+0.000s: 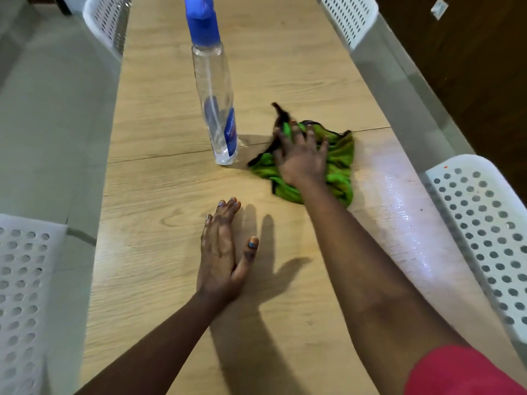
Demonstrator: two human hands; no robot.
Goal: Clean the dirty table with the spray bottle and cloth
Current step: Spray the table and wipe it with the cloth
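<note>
Long light wood-grain counter [171, 195] flanked by white perforated plastic chairs [484, 223], with both hands down on its top.

At the middle of the counter, the right hand [302, 161] presses flat with fingers spread on a crumpled green microfibre cloth with dark edging [340, 166], which lies just right of a seam running across the boards. Just beside the cloth, to its left and apart from it, a tall clear plastic spray bottle with a blue cap and blue label [215, 109] stands upright on that seam. The left hand [224, 258] lies nearer the person, palm down on bare wood, fingers straight and together, thumb out, grasping nothing. A wet sheen [399, 201] shows along the counter's right edge, right of the cloth. A pink sleeve [456, 374] covers the right upper arm.
</note>
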